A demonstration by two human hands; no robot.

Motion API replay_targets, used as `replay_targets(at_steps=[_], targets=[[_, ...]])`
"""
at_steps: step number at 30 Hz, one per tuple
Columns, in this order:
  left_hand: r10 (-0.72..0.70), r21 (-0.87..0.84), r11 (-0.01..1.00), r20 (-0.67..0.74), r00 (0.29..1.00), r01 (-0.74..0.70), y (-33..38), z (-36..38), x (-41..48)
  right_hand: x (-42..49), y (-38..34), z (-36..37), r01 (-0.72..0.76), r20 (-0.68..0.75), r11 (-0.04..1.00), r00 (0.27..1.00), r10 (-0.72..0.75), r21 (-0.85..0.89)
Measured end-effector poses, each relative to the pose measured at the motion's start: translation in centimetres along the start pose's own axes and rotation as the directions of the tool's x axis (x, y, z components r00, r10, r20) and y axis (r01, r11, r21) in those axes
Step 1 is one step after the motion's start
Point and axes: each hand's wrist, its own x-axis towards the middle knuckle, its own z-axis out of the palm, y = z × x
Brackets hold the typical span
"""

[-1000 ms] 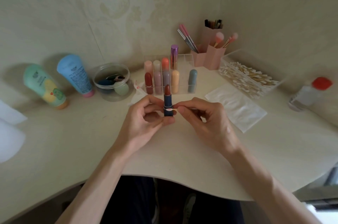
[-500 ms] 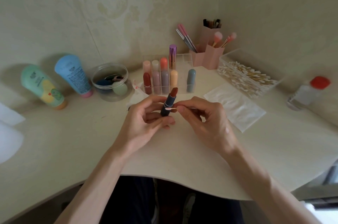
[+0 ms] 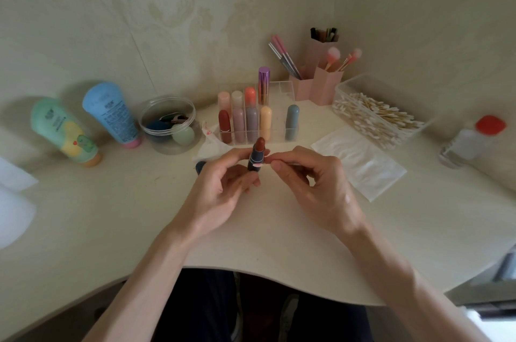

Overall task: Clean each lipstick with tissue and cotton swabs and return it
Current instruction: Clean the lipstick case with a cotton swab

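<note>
**Where is the lipstick?**
Centre frame, over the desk [image 3: 139, 216]. The uncapped lipstick [image 3: 256, 156] has a navy tube and a brown-red bullet. It is held nearly upright, tipped slightly to the right.

**Who has it?**
The left hand [image 3: 220, 188]. Its thumb and fingers curl round the tube's lower half.

**And the other hand?**
The right hand [image 3: 315, 182] pinches a swab [image 3: 257, 165] between thumb and forefinger. The swab's pink-stained tip lies against the front of the tube, below the bullet.

**What lies closest to the hands?**
A dark blue piece [image 3: 200, 167] sits on the desk just behind the left hand, mostly hidden. Beside it is a crumpled tissue [image 3: 208, 146] with red marks. A flat tissue [image 3: 360, 163] lies just right of the right hand.

**Farther back?**
A clear rack [image 3: 282, 90] stands directly behind the hands. It holds capped lipsticks upright in two rows, with a tall purple one at the rear. To its right stand pink holders [image 3: 326, 87] with brushes, then a clear box [image 3: 339, 93] heaped with swabs.

**And to the left?**
A clear jar [image 3: 145, 121] holds sponges. Beyond it a blue tube [image 3: 111, 112] and a green tube [image 3: 64, 132] stand cap-down by the wall.

**Far right?**
A bottle [image 3: 472, 140] with a red cap, blurred.
</note>
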Motion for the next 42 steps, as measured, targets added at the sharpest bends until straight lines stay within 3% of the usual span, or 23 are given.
replay_targets(at_steps=[6, 10, 15, 21, 26, 32, 37, 42], targets=[[0.002, 0.013, 1.000, -0.058, 0.998, -0.002, -0.1, -0.1, 0.0, 0.0, -0.2, 0.1, 0.027, 0.023, 0.999, 0.999, -0.026, -0.036], [-0.029, -0.104, 0.994, -0.073, 0.997, 0.021, 0.4, 0.1, 0.0, 0.0, -0.1, 0.0, 0.019, 0.017, 0.999, 1.000, -0.018, -0.039], [-0.003, -0.019, 1.000, -0.028, 1.000, 0.003, 0.2, -0.2, -0.1, 0.0, -0.1, -0.1, 0.004, 0.004, 1.000, 1.000, -0.004, -0.026], [-0.005, 0.028, 1.000, -0.090, 0.996, 0.008, -0.1, -0.1, 0.1, -0.1, -0.2, 0.0, 0.012, 0.032, 0.999, 0.999, -0.011, -0.033], [0.063, 0.077, 0.995, -0.025, 0.998, -0.061, -0.4, -0.3, 0.2, -0.1, -0.2, -0.1, 0.017, 0.019, 1.000, 1.000, -0.017, -0.022], [0.009, -0.014, 1.000, -0.064, 0.998, -0.010, 0.1, -0.1, 0.0, 0.0, 0.1, -0.1, 0.011, 0.005, 0.999, 1.000, -0.010, -0.038], [0.003, 0.015, 1.000, -0.028, 1.000, -0.003, 0.7, 0.0, -0.2, -0.1, 0.0, -0.2, 0.008, -0.004, 0.999, 1.000, -0.008, -0.035], [-0.002, 0.048, 0.999, -0.081, 0.997, 0.006, 0.2, -0.2, 0.0, -0.1, -0.2, -0.1, 0.009, 0.029, 0.999, 1.000, -0.008, -0.031]])
